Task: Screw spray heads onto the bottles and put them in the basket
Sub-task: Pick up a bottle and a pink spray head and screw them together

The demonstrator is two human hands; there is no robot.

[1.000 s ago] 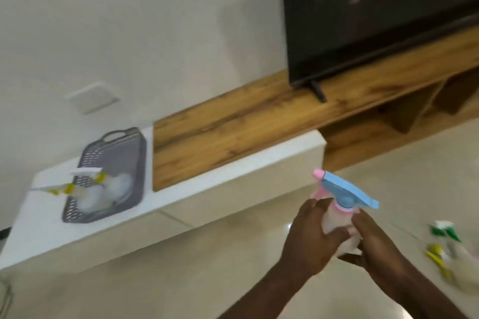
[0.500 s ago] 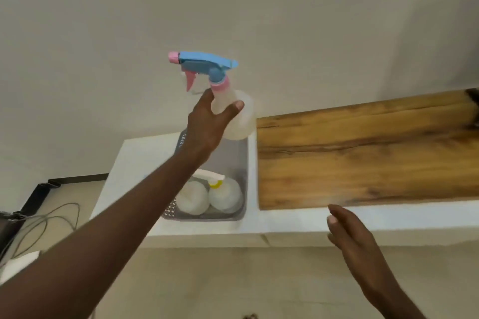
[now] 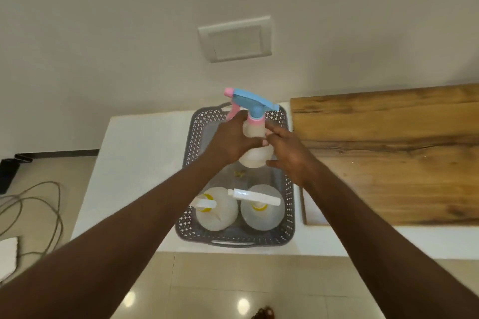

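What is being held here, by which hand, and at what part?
The left hand grips the blue-headed spray bottle around its upper body, just under the pink collar; the right hand touches its side.

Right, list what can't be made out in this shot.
- Whether the blue and pink spray bottle rests on the basket floor: its base is blurred and the left hand covers part of it.
- The right hand: its fingertips are hidden behind the bottle, so a grip is unclear.
- The small yellow bit on the basket floor: too small to identify.
- The white thing on the floor: cut off by the left edge.
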